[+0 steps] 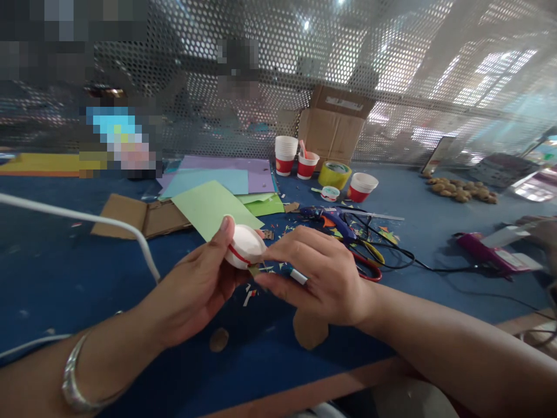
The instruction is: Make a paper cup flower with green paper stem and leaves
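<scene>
My left hand (195, 284) is closed round a cut-down paper cup (247, 242), white with a red band, with the thumb on its rim side. At the cup's right edge my right hand (326, 273) pinches a small olive-brown piece (253, 270) between thumb and forefinger. Whether that piece is stuck to the cup, I cannot tell. Below the right hand lies a rough cardboard round (310, 330), partly covered by it. A smaller round (219, 339) lies under the left hand. Behind the hands, a blue glue gun (339, 223) rests among paper scraps.
Green paper (213, 206), purple sheets (256, 174) and folded cardboard (124, 216) lie behind. Paper cups (286, 155) and yellow tape (334, 174) stand farther back. Scissors (369, 270) lie beyond my right wrist. A white cable (87, 215) crosses the left; a purple tool (496, 253) lies right.
</scene>
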The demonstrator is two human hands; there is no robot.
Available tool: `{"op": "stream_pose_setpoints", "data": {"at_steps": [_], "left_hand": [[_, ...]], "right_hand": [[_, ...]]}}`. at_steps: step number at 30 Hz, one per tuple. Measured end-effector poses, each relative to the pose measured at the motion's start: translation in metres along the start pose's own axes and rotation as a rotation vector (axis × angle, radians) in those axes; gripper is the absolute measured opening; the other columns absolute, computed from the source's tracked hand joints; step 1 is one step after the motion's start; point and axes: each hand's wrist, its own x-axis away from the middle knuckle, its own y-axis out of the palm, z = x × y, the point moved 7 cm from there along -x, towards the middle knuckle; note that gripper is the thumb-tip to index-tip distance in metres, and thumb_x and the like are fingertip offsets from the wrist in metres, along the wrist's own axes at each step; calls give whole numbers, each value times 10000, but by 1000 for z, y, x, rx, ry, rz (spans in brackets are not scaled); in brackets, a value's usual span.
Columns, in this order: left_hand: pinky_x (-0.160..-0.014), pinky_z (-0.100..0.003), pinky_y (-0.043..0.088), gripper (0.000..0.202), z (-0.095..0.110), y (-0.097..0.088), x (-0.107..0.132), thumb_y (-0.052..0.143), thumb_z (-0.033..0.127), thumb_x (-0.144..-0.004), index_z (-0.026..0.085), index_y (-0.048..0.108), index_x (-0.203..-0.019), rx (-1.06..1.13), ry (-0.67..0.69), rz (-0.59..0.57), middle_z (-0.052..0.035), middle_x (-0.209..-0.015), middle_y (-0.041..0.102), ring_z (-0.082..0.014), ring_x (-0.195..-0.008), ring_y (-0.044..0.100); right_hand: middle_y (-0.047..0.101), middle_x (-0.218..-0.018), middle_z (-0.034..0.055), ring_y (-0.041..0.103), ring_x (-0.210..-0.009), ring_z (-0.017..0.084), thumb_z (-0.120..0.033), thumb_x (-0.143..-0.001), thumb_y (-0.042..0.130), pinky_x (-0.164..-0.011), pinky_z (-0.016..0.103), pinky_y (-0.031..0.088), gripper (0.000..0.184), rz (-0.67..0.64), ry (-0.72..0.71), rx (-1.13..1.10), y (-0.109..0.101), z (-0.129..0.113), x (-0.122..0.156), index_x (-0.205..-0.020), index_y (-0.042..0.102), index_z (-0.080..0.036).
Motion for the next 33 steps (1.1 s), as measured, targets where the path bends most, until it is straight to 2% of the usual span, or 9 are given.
{"op": "stream_pose_setpoints", "data": {"at_steps": [4,7,11,16,20,23,25,28,33], "left_hand": [[-691,-166,570,526,0,1,1,797,704,-769,210,782,-950,-40,44,-49,-36,-1017,756,-152,-871,653],[-732,-169,578,535,-1,1,1,805,724,-742,230,792,-948,-77,76,-94,-31,-987,752,-164,-909,662],[-680,-152,565,490,-2,0,4,845,703,-698,238,783,-841,-80,104,-107,-2,-857,723,-135,-799,636],[-668,-150,561,467,-2,6,5,832,704,-712,256,790,-837,-74,135,-175,9,-784,688,-123,-761,608],[-667,-144,557,466,-1,7,4,832,699,-716,249,770,-818,-69,187,-157,8,-833,678,-131,-824,632],[-624,-132,531,472,1,9,5,823,692,-739,228,746,-783,-89,250,-162,6,-789,640,-123,-792,618],[-622,-130,519,476,4,12,6,803,698,-762,229,753,-819,-118,289,-197,9,-809,652,-112,-772,600],[-664,-138,511,508,6,14,8,738,726,-812,253,779,-991,-179,312,-227,12,-945,722,-104,-780,589],[-768,-194,540,575,6,16,8,718,748,-809,272,782,-1126,-212,323,-284,-5,-1032,763,-152,-871,663]], "right_hand": [[728,-924,100,680,-852,168,-194,-999,667,-791,289,550,92,-15,47,-40,3,4,0,-1009,695,-107],[703,-905,83,655,-845,155,-188,-1030,614,-795,283,542,100,-58,94,-128,6,7,-1,-973,675,-134],[651,-868,71,608,-818,153,-191,-1040,586,-765,286,527,120,-105,102,-182,7,6,-3,-944,634,-137],[649,-890,80,600,-847,168,-187,-1054,537,-802,309,536,127,-137,55,-166,5,2,-4,-944,592,-156],[636,-887,75,581,-843,166,-189,-1062,515,-800,306,535,132,-138,44,-171,4,-1,-5,-946,574,-163],[638,-893,76,576,-845,164,-182,-1059,520,-803,305,533,124,-137,44,-180,3,-1,-5,-949,572,-161],[640,-894,81,579,-851,168,-178,-1055,527,-801,308,532,120,-135,37,-185,3,-2,-5,-947,575,-156],[645,-901,86,586,-863,172,-177,-1047,542,-803,312,537,106,-129,18,-189,2,-3,-5,-952,580,-154],[653,-909,82,596,-866,163,-172,-1048,548,-835,305,557,93,-131,-23,-207,2,-6,-7,-962,583,-160]]}}
